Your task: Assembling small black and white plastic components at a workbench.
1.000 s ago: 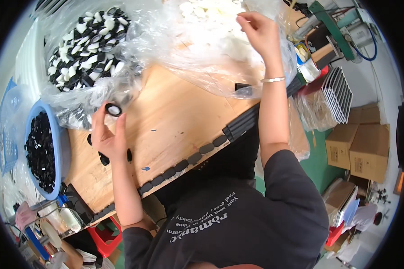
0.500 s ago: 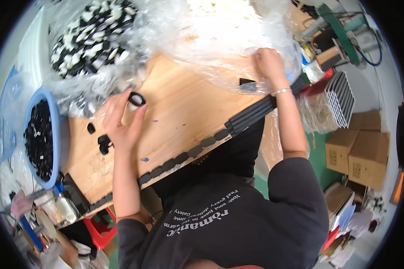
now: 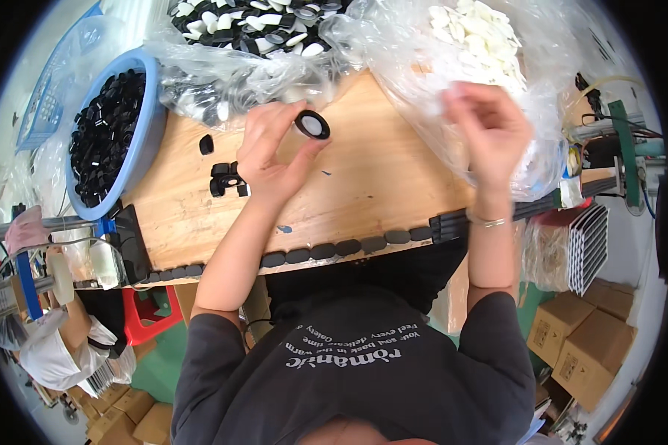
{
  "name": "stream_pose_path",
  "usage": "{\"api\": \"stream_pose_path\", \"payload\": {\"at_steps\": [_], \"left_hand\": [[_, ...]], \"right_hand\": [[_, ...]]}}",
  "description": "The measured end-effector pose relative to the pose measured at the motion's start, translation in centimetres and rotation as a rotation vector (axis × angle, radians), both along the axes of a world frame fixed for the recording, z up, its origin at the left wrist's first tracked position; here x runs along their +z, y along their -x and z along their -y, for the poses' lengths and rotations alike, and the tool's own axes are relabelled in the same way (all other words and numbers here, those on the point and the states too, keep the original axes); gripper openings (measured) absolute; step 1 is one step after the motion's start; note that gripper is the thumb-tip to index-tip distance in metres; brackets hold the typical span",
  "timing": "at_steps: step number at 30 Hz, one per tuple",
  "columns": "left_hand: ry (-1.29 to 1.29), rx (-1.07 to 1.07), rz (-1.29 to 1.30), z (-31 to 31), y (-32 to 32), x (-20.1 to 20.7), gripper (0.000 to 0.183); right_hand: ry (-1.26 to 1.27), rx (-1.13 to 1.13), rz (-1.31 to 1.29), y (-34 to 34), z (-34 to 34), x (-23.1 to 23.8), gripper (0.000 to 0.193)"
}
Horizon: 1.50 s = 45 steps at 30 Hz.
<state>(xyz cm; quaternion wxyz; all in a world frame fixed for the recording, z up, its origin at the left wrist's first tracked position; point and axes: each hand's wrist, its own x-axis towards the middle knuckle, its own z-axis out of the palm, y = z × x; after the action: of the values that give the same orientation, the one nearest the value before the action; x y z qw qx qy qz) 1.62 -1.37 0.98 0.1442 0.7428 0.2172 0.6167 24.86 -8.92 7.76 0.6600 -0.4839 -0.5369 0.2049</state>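
My left hand is closed over the tabletop, pinching a black oval ring with a white inside between thumb and fingertips. Its opening tilts upward. To the left of that hand lie a few small black plastic parts and one separate black piece. My right hand is over the edge of a clear plastic bag, fingers curled in and thumb side toward the left. Motion blurs its fingertips, so anything between them cannot be made out. White flat pieces lie heaped in the bag just beyond.
A blue basin of small black parts stands at the left. Another bag holds mixed black and white pieces at the back. Dark foam pads line the table's front edge, with black strips further right. Cardboard boxes stand lower right.
The whole view has turned and shifted. My right hand has lifted from the bag's near edge and come nearer the white pieces. My left hand still pinches the black ring.
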Motion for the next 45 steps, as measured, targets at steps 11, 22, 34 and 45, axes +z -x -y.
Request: {"api": "stream_pose_path", "payload": {"at_steps": [11, 22, 34, 45], "left_hand": [[-0.067, 0.106, 0.003, 0.2, -0.2, 0.6, 0.048], [-0.089, 0.119, -0.009, 0.1, 0.0, 0.4, 0.045], [-0.086, 0.133, -0.016, -0.2, 0.7, 0.7, 0.046], [-0.120, 0.114, -0.038, -0.5, 0.4, 0.5, 0.048]], "right_hand": [[-0.449, -0.020, 0.400, 9.1, -3.7, -2.8, 0.021], [-0.573, -0.125, 0.703, 9.0, -3.6, -2.5, 0.020], [-0.444, 0.119, 0.547, 8.7, -3.6, -3.3, 0.028], [0.162, 0.549, -0.163, 8.6, -3.3, -4.0, 0.024]]}}
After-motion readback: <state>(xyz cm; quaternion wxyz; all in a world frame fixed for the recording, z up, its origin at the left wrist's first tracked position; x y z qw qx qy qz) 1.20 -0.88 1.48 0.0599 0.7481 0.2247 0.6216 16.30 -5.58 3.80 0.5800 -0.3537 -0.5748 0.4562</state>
